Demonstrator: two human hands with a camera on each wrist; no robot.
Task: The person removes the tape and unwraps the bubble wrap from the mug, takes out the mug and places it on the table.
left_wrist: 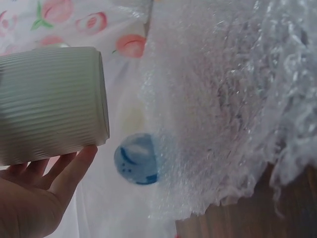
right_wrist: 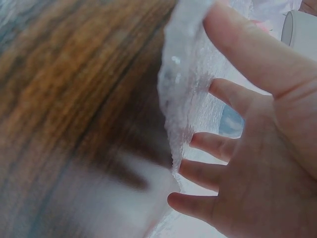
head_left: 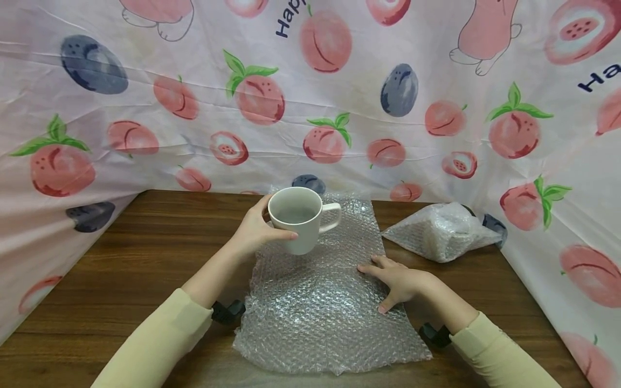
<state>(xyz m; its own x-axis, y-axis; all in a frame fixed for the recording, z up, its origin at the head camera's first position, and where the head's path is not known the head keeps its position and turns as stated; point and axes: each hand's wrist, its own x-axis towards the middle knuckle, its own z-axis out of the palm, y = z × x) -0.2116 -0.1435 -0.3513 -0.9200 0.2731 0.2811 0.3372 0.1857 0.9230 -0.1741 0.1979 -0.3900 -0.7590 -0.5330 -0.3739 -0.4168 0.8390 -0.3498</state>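
Note:
A white mug [head_left: 306, 237] with its handle to the right is held by my left hand [head_left: 254, 226], thumb and fingers around its side. In the left wrist view the mug [left_wrist: 54, 104] shows a ribbed side, with fingers under it. It appears to be above a sheet of bubble wrap [head_left: 320, 312], spread lengthwise over the table. My right hand [head_left: 400, 280] has its fingers spread, fingertips touching the right edge of the sheet. In the right wrist view the fingers of that hand [right_wrist: 267, 144] extend onto the bubble wrap [right_wrist: 173, 99], holding nothing.
An object wrapped in bubble wrap [head_left: 446, 231] lies at the back right of the brown wooden table [head_left: 145, 258]. A fruit-printed cloth [head_left: 204, 108] hangs behind and along both sides of the table.

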